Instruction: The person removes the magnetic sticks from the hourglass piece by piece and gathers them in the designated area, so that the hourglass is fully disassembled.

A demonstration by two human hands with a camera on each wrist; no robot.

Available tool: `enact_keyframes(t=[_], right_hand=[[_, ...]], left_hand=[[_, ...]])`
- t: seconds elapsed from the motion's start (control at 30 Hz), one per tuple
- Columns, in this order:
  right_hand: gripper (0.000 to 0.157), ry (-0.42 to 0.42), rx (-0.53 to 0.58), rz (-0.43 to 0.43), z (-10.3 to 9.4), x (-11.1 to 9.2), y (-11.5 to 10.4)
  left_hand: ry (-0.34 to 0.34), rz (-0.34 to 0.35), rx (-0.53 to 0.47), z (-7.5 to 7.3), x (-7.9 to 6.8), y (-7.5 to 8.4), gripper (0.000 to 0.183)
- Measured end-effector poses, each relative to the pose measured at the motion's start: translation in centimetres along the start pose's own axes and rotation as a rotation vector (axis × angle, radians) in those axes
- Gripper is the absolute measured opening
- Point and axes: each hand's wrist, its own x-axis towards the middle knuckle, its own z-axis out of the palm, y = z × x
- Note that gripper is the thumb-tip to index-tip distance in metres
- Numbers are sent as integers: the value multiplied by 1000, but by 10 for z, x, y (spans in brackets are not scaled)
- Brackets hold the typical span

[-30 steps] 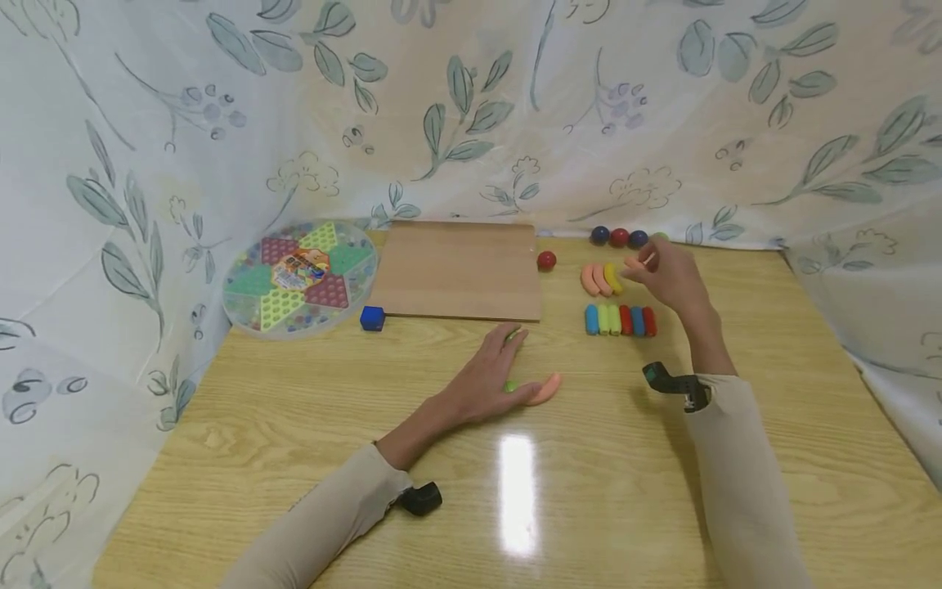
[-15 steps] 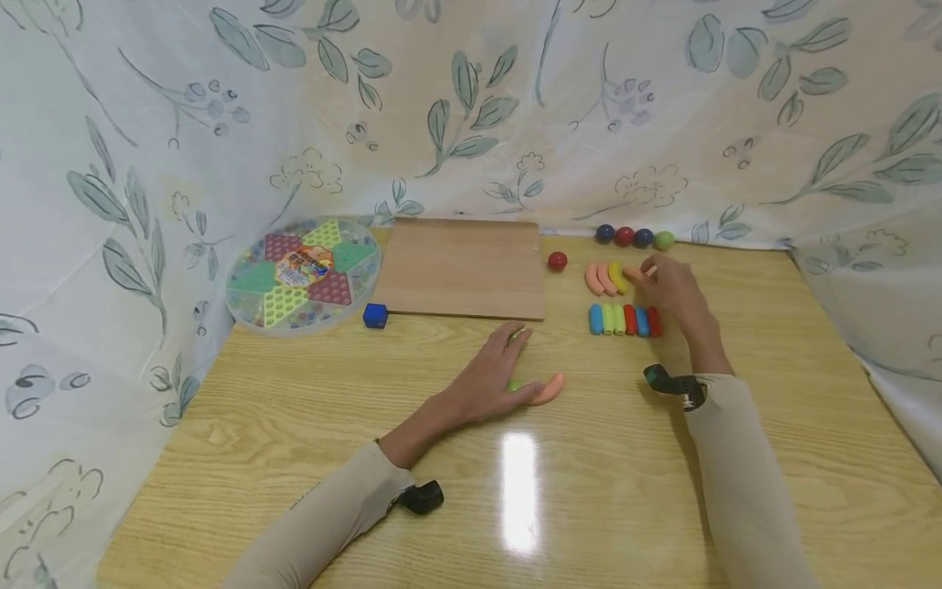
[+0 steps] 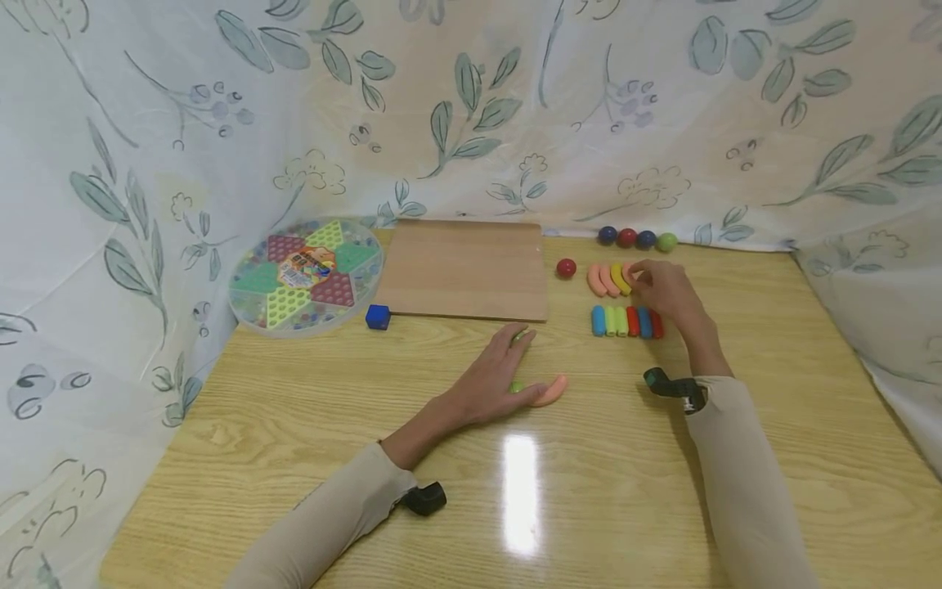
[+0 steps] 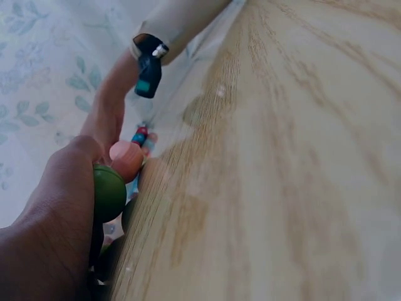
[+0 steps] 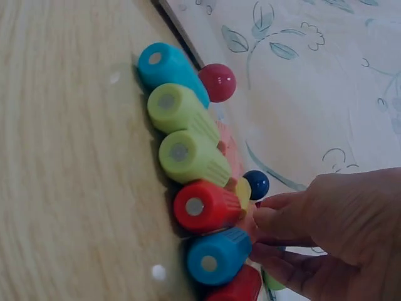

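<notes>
My right hand (image 3: 666,288) pinches a pink curved magnetic-toy-like piece (image 3: 628,270) at the right end of a row. Left of it in that row lie a yellow curved piece (image 3: 620,280) and two pink ones (image 3: 603,280). My left hand (image 3: 486,384) rests low over the table with relaxed fingers. A green ball (image 4: 109,193) shows under its thumb side, and another bit of green (image 3: 521,334) peeks between the fingers. Right at the thumb tip lies a pink curved piece (image 3: 553,391). The palm hides whatever else is beneath.
Several coloured short rods (image 3: 621,321) stand in a row before the curved pieces. Behind them several balls (image 3: 636,238) line the cloth, with a red ball (image 3: 566,268) apart. A wooden board (image 3: 467,270), blue cube (image 3: 379,316) and round Chinese checkers set (image 3: 305,274) sit leftward.
My right hand has lowered the pink curved piece and brought it beside the yellow one. The loose red ball has rolled rightward from the board. The left hand stays in place.
</notes>
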Motion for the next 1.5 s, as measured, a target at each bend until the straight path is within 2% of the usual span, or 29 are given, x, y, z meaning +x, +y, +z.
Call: enact_keyframes(t=[0.1, 0.23, 0.37, 0.5, 0.6, 0.73, 0.83, 0.93, 1.0, 1.07, 1.17, 1.23, 1.3, 1.4, 1.5], right_hand=[[31, -37, 35, -3, -1, 0, 0], [38, -77, 59, 21, -2, 0, -2], [44, -59, 38, 12, -5, 1, -6], [37, -45, 27, -60, -15, -1, -17], [34, -80, 57, -127, -22, -4, -33], [30, -149, 108, -244, -22, -8, -62], [27, -246, 122, -361, -15, -12, -85], [22, -433, 121, -437, -7, -17, -109], [19, -600, 101, -445, -4, -22, -122], [19, -778, 76, -417, -2, -28, -132], [27, -964, 36, -391, 0, -35, -143], [31, -1019, 23, -389, 3, -39, -148], [31, -1031, 14, -394, 7, -41, -152], [27, -1024, -8, -409, 12, -42, -154], [16, -1002, -14, -461, 18, -43, -154]], left_hand=[[4, 4, 5, 1, 0, 0, 88], [0, -8, -2, 1, -1, -1, 88], [7, -3, -22, 2, -2, -2, 92], [25, -7, -70, 1, -1, -3, 100], [33, -29, -102, 1, 0, -2, 106], [75, -38, -158, 1, 1, -3, 104], [108, -21, -204, 0, 2, -5, 95], [116, -14, -248, 0, 1, -7, 87], [108, -16, -280, 0, 0, -7, 87], [99, -20, -292, -1, 0, -7, 83], [96, -17, -255, -1, 1, -7, 77], [104, -7, -211, -2, 2, -6, 75], [103, 16, -174, -3, 2, -6, 75], [79, 46, -137, -2, 2, -5, 75], [55, 46, -109, -2, 0, -5, 72]])
